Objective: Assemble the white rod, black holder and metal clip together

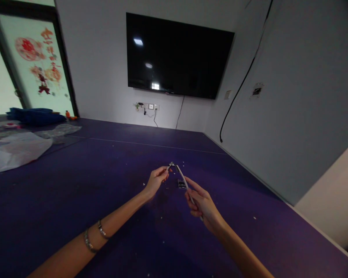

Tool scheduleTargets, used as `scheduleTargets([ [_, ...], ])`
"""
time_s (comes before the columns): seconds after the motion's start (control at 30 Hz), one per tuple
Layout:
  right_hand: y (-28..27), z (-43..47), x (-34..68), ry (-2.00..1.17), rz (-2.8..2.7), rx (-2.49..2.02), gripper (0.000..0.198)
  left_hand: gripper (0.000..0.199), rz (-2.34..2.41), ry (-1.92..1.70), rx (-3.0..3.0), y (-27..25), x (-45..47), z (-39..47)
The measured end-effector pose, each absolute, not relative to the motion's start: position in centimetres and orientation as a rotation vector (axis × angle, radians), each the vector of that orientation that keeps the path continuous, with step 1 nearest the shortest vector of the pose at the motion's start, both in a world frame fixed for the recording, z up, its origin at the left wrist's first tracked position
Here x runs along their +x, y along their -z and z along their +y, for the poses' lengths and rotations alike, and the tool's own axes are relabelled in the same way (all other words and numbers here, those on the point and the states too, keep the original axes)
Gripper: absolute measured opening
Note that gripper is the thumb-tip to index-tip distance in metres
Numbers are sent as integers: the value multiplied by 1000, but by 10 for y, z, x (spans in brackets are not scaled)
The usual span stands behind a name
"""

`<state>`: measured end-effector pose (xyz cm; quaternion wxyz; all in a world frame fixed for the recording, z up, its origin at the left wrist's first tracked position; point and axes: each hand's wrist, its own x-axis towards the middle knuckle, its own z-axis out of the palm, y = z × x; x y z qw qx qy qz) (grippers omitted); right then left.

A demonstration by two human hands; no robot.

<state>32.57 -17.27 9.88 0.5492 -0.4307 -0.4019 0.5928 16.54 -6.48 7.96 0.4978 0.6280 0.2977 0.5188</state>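
Note:
My left hand (157, 178) is closed in a pinch on one end of a small grey curved piece (172, 164). In my right hand (202, 202) lies a slim, pale stick-like tool (182, 177), its tip slanting up to the left and meeting the curved piece. Whether the two are joined or only touching, I cannot tell. Just under the stick, a small dark rectangular item (181, 184) with silvery marks rests on the purple surface (118, 231). Tiny pale scraps lie scattered around both hands.
Clear plastic wrapping (20, 148) and a dark blue cloth bundle (36, 116) lie at the left. A television (176, 54) hangs on the far wall above several sockets (150, 106). A black cable (243, 81) dangles down the right wall.

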Motion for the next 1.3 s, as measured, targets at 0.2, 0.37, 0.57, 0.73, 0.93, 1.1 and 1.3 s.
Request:
scheduleTargets([
  [0.2, -102, -171, 323, -1364, -943, -1014, 59, 25, 719, -1234, 1517, -78, 168, -67],
  [0.37, -98, -176, 318, -1369, -901, -1013, 59, 26, 739, -1261, 1497, -77, 168, -65],
  [0.57, -101, -171, 317, -1345, -869, -980, 57, 25, 747, -1234, 1498, -75, 171, -69],
  [0.73, -95, -176, 307, -1360, -837, -995, 57, 28, 763, -1277, 1466, -76, 173, -71],
  [0.93, -94, -172, 309, -1317, -806, -958, 58, 27, 759, -1261, 1467, -71, 176, -72],
  [1.1, -90, -175, 304, -1361, -787, -964, 60, 29, 738, -1234, 1474, -67, 176, -71],
  [1.3, -89, -180, 301, -1361, -740, -939, 59, 30, 751, -1222, 1460, -64, 178, -71],
])
